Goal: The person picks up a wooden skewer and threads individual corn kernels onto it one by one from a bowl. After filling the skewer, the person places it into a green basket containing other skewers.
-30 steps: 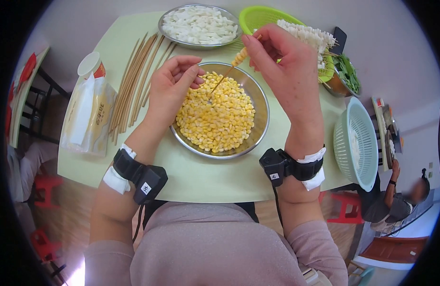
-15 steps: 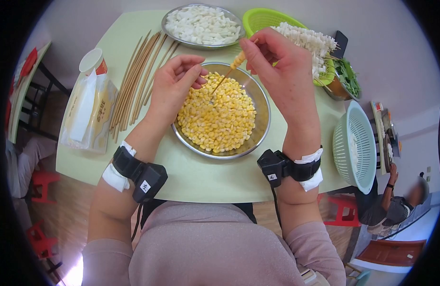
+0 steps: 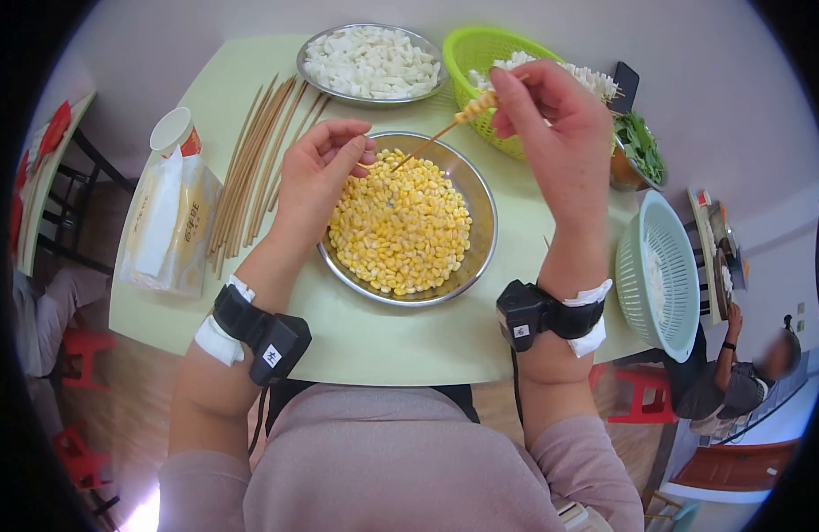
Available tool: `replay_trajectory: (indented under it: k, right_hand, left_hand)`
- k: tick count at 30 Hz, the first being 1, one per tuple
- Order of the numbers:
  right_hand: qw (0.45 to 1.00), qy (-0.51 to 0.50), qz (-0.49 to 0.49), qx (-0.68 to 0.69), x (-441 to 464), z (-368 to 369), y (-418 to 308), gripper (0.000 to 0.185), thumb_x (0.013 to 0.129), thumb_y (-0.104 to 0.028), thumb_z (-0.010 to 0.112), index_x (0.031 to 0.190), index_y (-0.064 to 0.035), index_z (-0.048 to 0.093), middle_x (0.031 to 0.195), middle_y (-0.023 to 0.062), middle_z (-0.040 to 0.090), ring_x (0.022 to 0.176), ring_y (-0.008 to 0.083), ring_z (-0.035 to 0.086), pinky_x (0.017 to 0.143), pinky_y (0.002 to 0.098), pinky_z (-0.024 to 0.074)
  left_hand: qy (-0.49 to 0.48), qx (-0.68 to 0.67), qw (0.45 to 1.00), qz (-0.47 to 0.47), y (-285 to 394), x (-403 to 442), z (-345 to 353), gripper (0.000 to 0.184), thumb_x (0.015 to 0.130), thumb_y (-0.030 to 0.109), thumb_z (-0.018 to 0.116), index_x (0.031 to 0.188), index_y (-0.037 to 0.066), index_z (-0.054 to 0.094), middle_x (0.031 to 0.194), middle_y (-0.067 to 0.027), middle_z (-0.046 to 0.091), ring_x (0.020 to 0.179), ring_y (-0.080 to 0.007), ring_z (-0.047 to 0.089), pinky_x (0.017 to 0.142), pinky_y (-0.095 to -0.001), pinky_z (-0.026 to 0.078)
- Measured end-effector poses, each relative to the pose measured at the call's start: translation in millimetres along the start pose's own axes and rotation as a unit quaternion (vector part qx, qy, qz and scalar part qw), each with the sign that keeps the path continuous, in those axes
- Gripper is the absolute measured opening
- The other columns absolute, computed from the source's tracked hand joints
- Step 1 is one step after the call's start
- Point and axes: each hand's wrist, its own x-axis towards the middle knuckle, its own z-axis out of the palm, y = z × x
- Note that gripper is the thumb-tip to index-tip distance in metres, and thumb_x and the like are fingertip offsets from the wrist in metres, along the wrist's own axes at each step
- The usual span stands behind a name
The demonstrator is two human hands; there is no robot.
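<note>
My right hand [image 3: 560, 124] pinches a thin wooden skewer [image 3: 434, 139] near its upper end. Corn kernels [image 3: 477, 107] are threaded close to my fingers, and the bare point slants down over the bowl to the left. My left hand [image 3: 325, 168] is over the left rim of the metal bowl [image 3: 483, 253], thumb and fingers curled together; what they hold, if anything, is too small to make out. Loose yellow corn kernels [image 3: 400, 230] fill much of the bowl.
Several wooden sticks [image 3: 254, 168] lie left of the bowl, beside a tissue pack [image 3: 172, 226] and a paper cup [image 3: 172, 130]. Behind are a plate of white pieces [image 3: 369, 64] and a green basket [image 3: 467, 58] with white skewers. Leafy greens [image 3: 640, 146] and a pale colander [image 3: 658, 275] stand right.
My right hand has moved right and slightly toward me, and the skewer now lies at a flatter slant. My left hand stays by the bowl, its fingers drawn closer together.
</note>
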Motion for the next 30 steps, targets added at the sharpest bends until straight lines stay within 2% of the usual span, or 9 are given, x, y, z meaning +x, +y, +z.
replay_trajectory:
  k: [2, 10, 16, 25, 30]
  right_hand:
    - [0.998, 0.022, 0.022, 0.054, 2, -9, 1, 0.013, 0.085, -0.011, 0.062, 0.085, 0.0011, 0.060, 0.067, 0.0006, 0.059, 0.058, 0.0048, 0.055, 0.054, 0.0175, 0.0456]
    - [0.995, 0.073, 0.009, 0.068, 2, -21, -9, 0.015, 0.086, -0.014, 0.061, 0.086, 0.0009, 0.060, 0.065, 0.0024, 0.059, 0.057, 0.0063, 0.055, 0.055, 0.0182, 0.0451]
    - [0.996, 0.074, -0.035, 0.040, -2, -17, -16, 0.013, 0.086, -0.012, 0.061, 0.086, 0.0011, 0.060, 0.065, 0.0027, 0.059, 0.058, 0.0066, 0.055, 0.056, 0.0182, 0.0449]
    - [0.991, 0.066, -0.111, 0.043, -6, -12, -23, 0.009, 0.083, -0.007, 0.063, 0.083, 0.0019, 0.059, 0.068, 0.0024, 0.060, 0.061, 0.0066, 0.058, 0.057, 0.0183, 0.0447]
    - [0.985, 0.045, -0.164, 0.009, -9, -10, -27, 0.010, 0.081, -0.005, 0.064, 0.084, 0.0025, 0.059, 0.069, 0.0052, 0.060, 0.061, 0.0091, 0.058, 0.057, 0.0199, 0.0455]
  left_hand:
    - [0.001, 0.003, 1.000, 0.001, 0, 0, 0, 0.024, 0.086, 0.011, 0.058, 0.107, 0.001, 0.056, 0.094, -0.0065, 0.062, 0.082, -0.0101, 0.059, 0.070, -0.0218, 0.047]
    - [-0.022, 0.030, 0.999, -0.028, 4, -1, 0, 0.025, 0.081, 0.012, 0.066, 0.103, 0.000, 0.059, 0.092, -0.0055, 0.063, 0.081, -0.0096, 0.060, 0.069, -0.0219, 0.048]
    - [-0.023, 0.011, 0.999, -0.028, 2, 0, 0, 0.026, 0.080, 0.010, 0.067, 0.102, -0.001, 0.059, 0.088, -0.0067, 0.064, 0.079, -0.0110, 0.061, 0.068, -0.0225, 0.049]
    - [0.006, -0.053, 0.998, -0.013, 4, 1, -2, 0.022, 0.081, 0.006, 0.064, 0.101, -0.002, 0.058, 0.090, -0.0100, 0.064, 0.082, -0.0140, 0.063, 0.072, -0.0226, 0.052]
    - [0.035, -0.118, 0.992, -0.026, 7, 2, -3, 0.021, 0.083, 0.004, 0.062, 0.103, -0.002, 0.057, 0.093, -0.0107, 0.064, 0.085, -0.0152, 0.063, 0.075, -0.0234, 0.052]
